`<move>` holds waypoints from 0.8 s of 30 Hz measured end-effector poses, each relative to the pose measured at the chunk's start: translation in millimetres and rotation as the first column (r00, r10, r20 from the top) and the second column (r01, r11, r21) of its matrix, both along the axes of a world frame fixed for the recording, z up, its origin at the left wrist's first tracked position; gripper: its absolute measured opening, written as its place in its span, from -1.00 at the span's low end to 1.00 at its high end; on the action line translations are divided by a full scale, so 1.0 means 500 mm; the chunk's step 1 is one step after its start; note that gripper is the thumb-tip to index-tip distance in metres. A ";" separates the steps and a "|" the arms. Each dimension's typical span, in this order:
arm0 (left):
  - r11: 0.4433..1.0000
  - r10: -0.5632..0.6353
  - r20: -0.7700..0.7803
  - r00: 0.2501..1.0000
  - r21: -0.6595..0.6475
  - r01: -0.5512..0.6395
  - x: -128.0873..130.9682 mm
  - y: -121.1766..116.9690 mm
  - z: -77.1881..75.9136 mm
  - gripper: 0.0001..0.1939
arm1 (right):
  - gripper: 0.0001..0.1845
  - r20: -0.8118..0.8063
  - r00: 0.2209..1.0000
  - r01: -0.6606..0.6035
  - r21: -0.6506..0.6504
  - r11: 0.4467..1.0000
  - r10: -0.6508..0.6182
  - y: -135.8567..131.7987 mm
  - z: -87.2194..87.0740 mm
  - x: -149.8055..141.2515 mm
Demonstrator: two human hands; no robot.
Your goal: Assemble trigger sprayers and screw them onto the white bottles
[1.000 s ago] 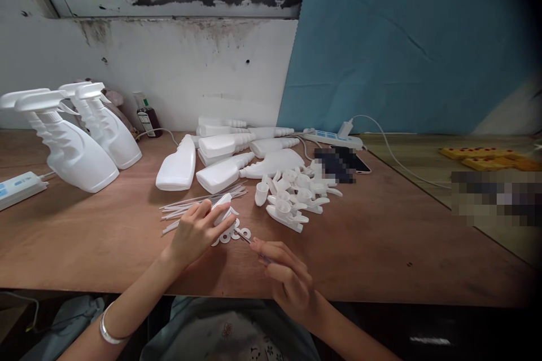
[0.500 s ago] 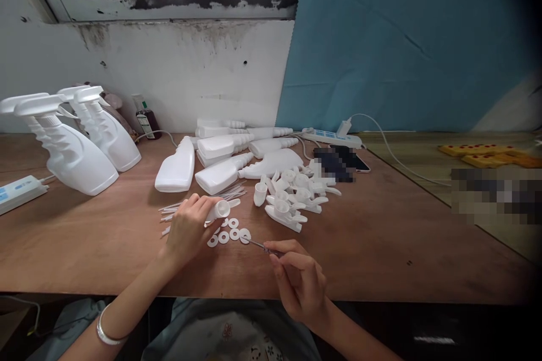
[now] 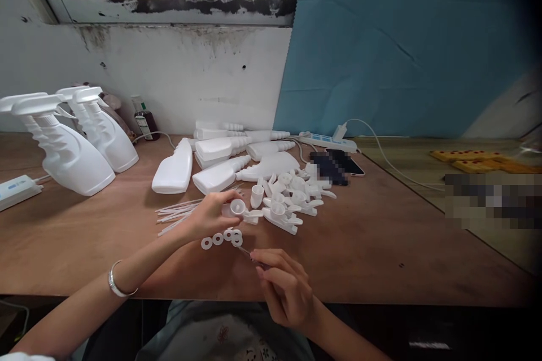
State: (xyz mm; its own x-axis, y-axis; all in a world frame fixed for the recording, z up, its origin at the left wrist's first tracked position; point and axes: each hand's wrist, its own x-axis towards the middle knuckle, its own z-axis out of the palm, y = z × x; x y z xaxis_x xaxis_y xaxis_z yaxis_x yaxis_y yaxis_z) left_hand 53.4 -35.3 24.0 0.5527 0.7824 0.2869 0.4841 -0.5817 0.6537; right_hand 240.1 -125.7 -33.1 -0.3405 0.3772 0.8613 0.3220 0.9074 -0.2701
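Observation:
My left hand (image 3: 212, 215) is closed round a white trigger spray head (image 3: 242, 211), held just above the wooden table (image 3: 381, 248) with its round collar facing up. My right hand (image 3: 284, 287) pinches a thin metal pick (image 3: 248, 252) whose tip points at a row of small white ring washers (image 3: 221, 237) lying on the table. A bundle of thin white dip tubes (image 3: 175, 213) lies just left of my left hand. A pile of loose white spray heads (image 3: 292, 194) sits just beyond it to the right.
Several empty white bottles (image 3: 220, 161) lie at the back centre. Two assembled spray bottles (image 3: 78, 141) stand at the left, with a power strip (image 3: 17, 190) at the far left edge. A phone (image 3: 336, 163), another power strip (image 3: 324, 141) and a small brown bottle (image 3: 145, 118) are farther back.
My left hand lifted the spray head off the table and moved it right, turning its collar upward. My right hand with the pick shifted slightly toward the washers.

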 end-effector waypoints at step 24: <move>0.898 -0.021 -0.366 0.930 0.403 0.178 0.052 0.036 -0.060 -0.65 | -0.67 -0.002 0.996 0.093 -0.073 0.993 -0.093 0.004 -0.001 0.003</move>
State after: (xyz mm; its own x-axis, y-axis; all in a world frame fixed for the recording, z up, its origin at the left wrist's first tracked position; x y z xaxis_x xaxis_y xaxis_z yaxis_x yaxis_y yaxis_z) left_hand 79.3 -17.3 -5.9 0.7457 0.5647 0.3535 0.5560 -0.8199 0.1368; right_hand 241.6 -124.0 -33.5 -0.2962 0.4683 0.8324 0.4023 0.8516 -0.3359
